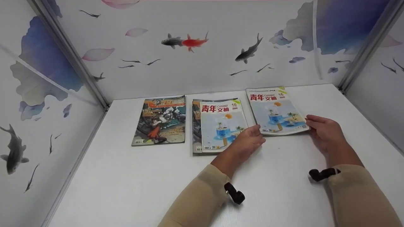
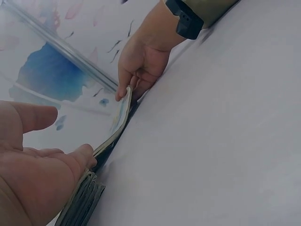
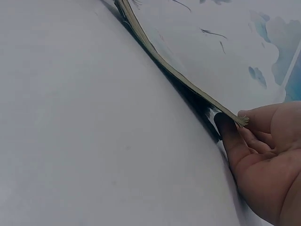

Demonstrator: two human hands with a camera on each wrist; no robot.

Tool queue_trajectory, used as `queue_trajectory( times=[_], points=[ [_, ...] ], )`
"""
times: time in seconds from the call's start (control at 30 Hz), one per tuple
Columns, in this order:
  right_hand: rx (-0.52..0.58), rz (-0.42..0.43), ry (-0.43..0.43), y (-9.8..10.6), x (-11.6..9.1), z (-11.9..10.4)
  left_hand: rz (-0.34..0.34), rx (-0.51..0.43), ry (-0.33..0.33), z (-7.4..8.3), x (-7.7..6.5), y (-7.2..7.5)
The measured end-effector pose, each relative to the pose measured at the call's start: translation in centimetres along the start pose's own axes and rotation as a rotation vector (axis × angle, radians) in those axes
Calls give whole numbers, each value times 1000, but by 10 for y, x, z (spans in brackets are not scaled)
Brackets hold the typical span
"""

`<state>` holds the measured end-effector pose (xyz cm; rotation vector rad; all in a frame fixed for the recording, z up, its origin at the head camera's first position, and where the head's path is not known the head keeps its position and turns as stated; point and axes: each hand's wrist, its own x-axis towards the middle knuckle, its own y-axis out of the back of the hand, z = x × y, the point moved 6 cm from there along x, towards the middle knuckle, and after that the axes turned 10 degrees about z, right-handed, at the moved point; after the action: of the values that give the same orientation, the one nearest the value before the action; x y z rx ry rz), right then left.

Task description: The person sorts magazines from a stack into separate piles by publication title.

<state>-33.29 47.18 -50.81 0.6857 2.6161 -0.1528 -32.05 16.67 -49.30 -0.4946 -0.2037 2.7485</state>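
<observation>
A magazine with a blue block and palm trees on its cover [image 1: 277,110] lies at the right, its near right corner raised. My right hand [image 1: 326,132] pinches that corner; in the right wrist view a finger reaches under the bent magazine [image 3: 176,75]. At its near left corner is my left hand [image 1: 244,143]. Its fingers touch the magazine's edge [image 2: 115,134] in the left wrist view, while the thumb stands apart. Beside the left wrist, a matching magazine [image 1: 217,126] tops a stack, partly covered by that hand.
A magazine with a figure in red on its cover [image 1: 162,123] lies to the left on the white table [image 1: 126,186]. Panels printed with fish enclose the table at the back wall [image 1: 205,72] and both sides.
</observation>
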Motion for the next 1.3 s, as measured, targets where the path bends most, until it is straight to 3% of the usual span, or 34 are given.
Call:
queue_trajectory(
  times=[0.33, 0.5, 0.63, 0.73, 0.87, 1.0, 1.17, 1.3],
  points=[
    [87, 42, -21, 7, -5, -3, -34, -52, -1, 1, 0, 0],
    [65, 71, 35, 10, -10, -9, -49, -71, -17, 6, -2, 7],
    [70, 6, 99, -4, -18, -15, -28, -105, -42, 12, -3, 18],
    [70, -50, 133, -24, -27, -19, 19, -119, -75, 18, -4, 32],
    [-15, -112, 179, -54, -42, -21, 60, -99, -123, 27, -7, 56],
    [-76, -157, 235, -84, -58, -22, 101, -37, -137, 32, -13, 84],
    [-85, -201, 293, -117, -71, -22, 173, -6, -184, 41, -20, 120],
    [-160, -211, 302, -143, -78, -17, 218, 9, -203, 45, -25, 146]
  ],
)
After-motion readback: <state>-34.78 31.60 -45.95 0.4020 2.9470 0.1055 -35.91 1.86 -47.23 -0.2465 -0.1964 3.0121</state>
